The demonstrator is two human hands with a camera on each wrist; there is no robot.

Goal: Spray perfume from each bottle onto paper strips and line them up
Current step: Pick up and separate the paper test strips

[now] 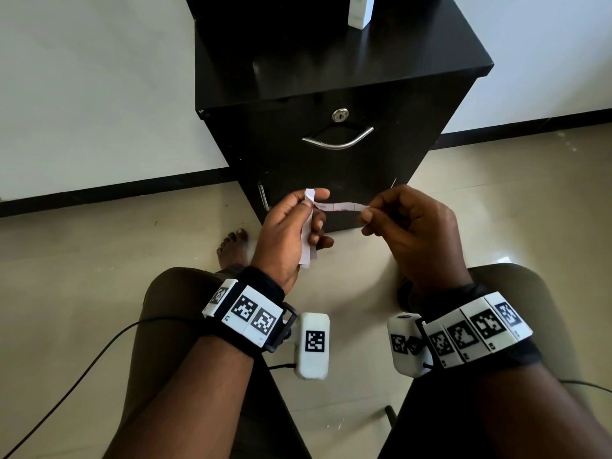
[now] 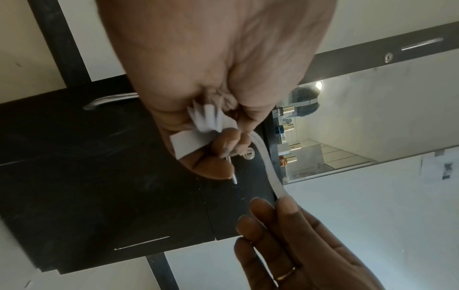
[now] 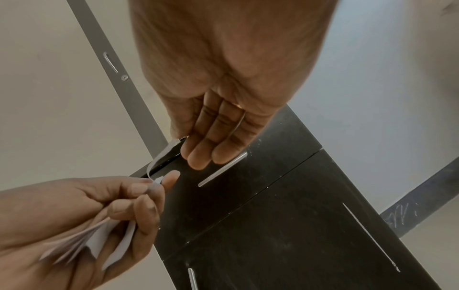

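Pinching 1 paper strip [image 1: 342,206] taut between right hand [image 1: 410,233] fingertips and left hand [image 1: 291,233], left fingers also curled around a strip bundle [image 1: 306,241], before the black cabinet [image 1: 331,94].

A white box [image 1: 360,9] stands on the black cabinet [image 1: 331,61].

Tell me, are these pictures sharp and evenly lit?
Head view: sharp, with window glare on the cabinet top. Left wrist view: the paper strips are soft, the left hand looms blurred. Right wrist view: dim and grainy, cabinet lines bent.
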